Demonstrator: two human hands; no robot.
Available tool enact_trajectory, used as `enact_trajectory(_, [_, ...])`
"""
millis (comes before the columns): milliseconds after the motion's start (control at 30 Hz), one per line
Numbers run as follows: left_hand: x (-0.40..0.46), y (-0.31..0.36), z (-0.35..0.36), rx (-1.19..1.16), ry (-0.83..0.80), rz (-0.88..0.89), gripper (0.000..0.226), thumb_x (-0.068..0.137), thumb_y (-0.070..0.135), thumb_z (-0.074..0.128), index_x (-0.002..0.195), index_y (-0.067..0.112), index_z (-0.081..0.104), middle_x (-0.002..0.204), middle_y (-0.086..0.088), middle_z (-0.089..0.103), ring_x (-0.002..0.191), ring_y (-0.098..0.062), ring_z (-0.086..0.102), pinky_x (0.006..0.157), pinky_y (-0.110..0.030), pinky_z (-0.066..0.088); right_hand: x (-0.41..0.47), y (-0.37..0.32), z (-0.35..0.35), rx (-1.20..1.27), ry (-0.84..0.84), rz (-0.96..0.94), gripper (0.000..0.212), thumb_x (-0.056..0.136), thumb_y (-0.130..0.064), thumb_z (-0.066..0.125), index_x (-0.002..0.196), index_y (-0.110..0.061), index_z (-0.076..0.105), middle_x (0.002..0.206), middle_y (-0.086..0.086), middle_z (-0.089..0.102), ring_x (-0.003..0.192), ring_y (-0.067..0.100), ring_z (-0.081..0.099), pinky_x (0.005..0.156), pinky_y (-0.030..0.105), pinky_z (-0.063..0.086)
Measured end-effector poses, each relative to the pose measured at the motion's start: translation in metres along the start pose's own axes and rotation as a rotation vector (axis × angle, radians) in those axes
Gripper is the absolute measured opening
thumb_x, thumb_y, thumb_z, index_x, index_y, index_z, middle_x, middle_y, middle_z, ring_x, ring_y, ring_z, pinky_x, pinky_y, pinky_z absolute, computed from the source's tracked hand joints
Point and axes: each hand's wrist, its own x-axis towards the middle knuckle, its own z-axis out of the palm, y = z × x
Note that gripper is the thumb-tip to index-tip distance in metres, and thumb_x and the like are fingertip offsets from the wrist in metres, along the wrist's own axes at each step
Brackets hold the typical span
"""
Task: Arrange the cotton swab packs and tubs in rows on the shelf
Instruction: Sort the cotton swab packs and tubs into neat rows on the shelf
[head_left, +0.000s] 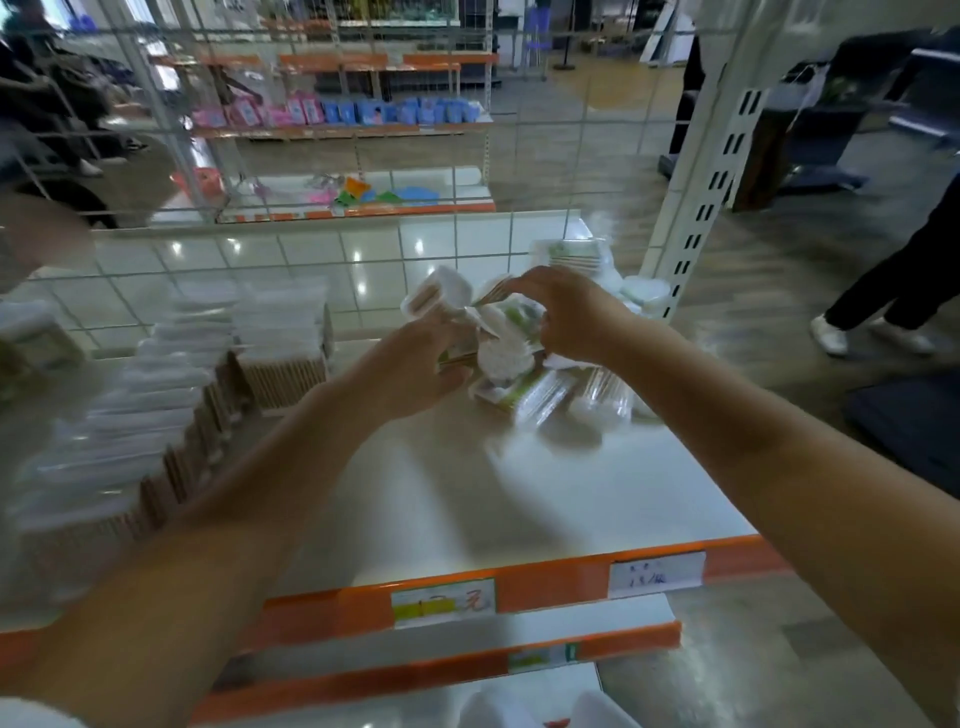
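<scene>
Two hands in our pile of swab packs, left hand gripping one, right hand pinching another, shelf below

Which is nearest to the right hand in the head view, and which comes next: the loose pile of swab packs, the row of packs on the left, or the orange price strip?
From the right hand:
1. Loose pile of swab packs, directly under it.
2. Row of packs, to the left on the shelf.
3. Orange price strip, at the shelf's front edge.
</scene>
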Motion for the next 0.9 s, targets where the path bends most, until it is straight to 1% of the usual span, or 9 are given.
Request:
enact_trajectory(100, [0.001, -0.002, 0.006, 0.012, -0.017, -0.020, 0.045, 0.084, 0.011, 0.064, 0.128, 0.009, 0.053, 0.129, -0.016, 0.054, 0.111, -0.033, 0.055, 0.086, -0.027, 0.040, 0.010, 0.004, 0.000, -0.023, -0.127, -0.032, 0.055, 0.080, 0.003, 0.051, 0.132, -0.017, 0.048, 0.120, 0.008, 0.056, 0.103, 0.022, 0.053, 0.084, 0.032, 0.047])
enact_trajectory(267, [0.002, -0.007, 0.011, -0.007, -0.049, -0.055, 0.051, 0.079, 0.031, 0.054, 0.126, 0.011, 0.056, 0.118, -0.014, 0.062, 0.103, -0.031, 0.060, 0.083, -0.030, 0.044, 0.022, 0.006, 0.000, -0.067, -0.261, -0.073, 0.062, 0.083, 0.003, 0.044, 0.140, -0.021, 0.038, 0.129, 0.006, 0.050, 0.114, 0.024, 0.050, 0.083, 0.026, 0.038])
enact_trajectory(333, [0.001, -0.007, 0.013, -0.028, -0.052, -0.073, 0.053, 0.077, 0.034, 0.051, 0.125, 0.012, 0.057, 0.115, -0.014, 0.063, 0.101, -0.031, 0.060, 0.082, -0.030, 0.044, 0.024, 0.007, 0.000, -0.091, -0.292, -0.075, 0.063, 0.084, 0.002, 0.043, 0.142, -0.019, 0.033, 0.134, 0.008, 0.045, 0.117, 0.026, 0.047, 0.087, 0.030, 0.038])
enact_trajectory(400, [0.000, -0.007, 0.015, -0.026, -0.053, -0.095, 0.054, 0.077, 0.034, 0.050, 0.125, 0.010, 0.057, 0.114, -0.015, 0.063, 0.101, -0.032, 0.060, 0.082, -0.030, 0.044, 0.026, 0.007, 0.003, -0.139, -0.312, -0.060, 0.065, 0.085, -0.001, 0.042, 0.145, -0.019, 0.027, 0.143, 0.011, 0.036, 0.123, 0.031, 0.041, 0.098, 0.041, 0.038])
enact_trajectory(467, [-0.001, -0.008, 0.017, -0.015, -0.061, -0.096, 0.056, 0.077, 0.032, 0.049, 0.127, 0.008, 0.055, 0.117, -0.016, 0.062, 0.103, -0.033, 0.060, 0.084, -0.030, 0.044, 0.027, 0.009, 0.009, -0.188, -0.315, -0.042, 0.066, 0.086, -0.005, 0.042, 0.147, -0.019, 0.019, 0.149, 0.011, 0.026, 0.129, 0.034, 0.034, 0.104, 0.047, 0.035])
enact_trajectory(567, [-0.002, -0.009, 0.020, -0.040, -0.068, -0.084, 0.057, 0.077, 0.032, 0.049, 0.127, 0.007, 0.054, 0.121, -0.016, 0.060, 0.104, -0.033, 0.059, 0.085, -0.030, 0.044, 0.023, 0.009, 0.017, -0.191, -0.267, -0.035, 0.065, 0.090, -0.010, 0.041, 0.148, -0.019, 0.014, 0.153, 0.008, 0.016, 0.134, 0.032, 0.027, 0.108, 0.045, 0.026])
enact_trajectory(733, [-0.006, -0.009, 0.028, -0.058, -0.067, -0.126, 0.059, 0.079, 0.039, 0.049, 0.130, 0.011, 0.052, 0.124, -0.016, 0.058, 0.107, -0.034, 0.058, 0.087, -0.032, 0.043, 0.017, 0.005, 0.020, -0.185, -0.200, -0.034, 0.067, 0.088, -0.014, 0.047, 0.147, -0.015, 0.015, 0.151, 0.012, 0.017, 0.137, 0.030, 0.020, 0.111, 0.041, 0.020])
enact_trajectory(833, [-0.008, -0.008, 0.036, -0.072, -0.093, -0.190, 0.053, 0.084, 0.017, 0.060, 0.135, 0.016, 0.046, 0.132, -0.013, 0.052, 0.116, -0.031, 0.052, 0.094, -0.031, 0.038, 0.017, 0.001, 0.022, -0.227, -0.201, -0.046, 0.069, 0.087, -0.017, 0.049, 0.147, -0.014, 0.015, 0.151, 0.015, 0.016, 0.136, 0.032, 0.020, 0.112, 0.042, 0.019])
enact_trajectory(900, [-0.009, -0.008, 0.040, -0.052, -0.108, -0.207, 0.055, 0.084, 0.014, 0.061, 0.136, 0.018, 0.044, 0.136, -0.011, 0.049, 0.121, -0.029, 0.049, 0.097, -0.030, 0.035, 0.017, 0.001, 0.022, -0.233, -0.202, -0.050, 0.068, 0.086, -0.017, 0.049, 0.146, -0.013, 0.018, 0.150, 0.015, 0.021, 0.135, 0.031, 0.022, 0.112, 0.041, 0.016])
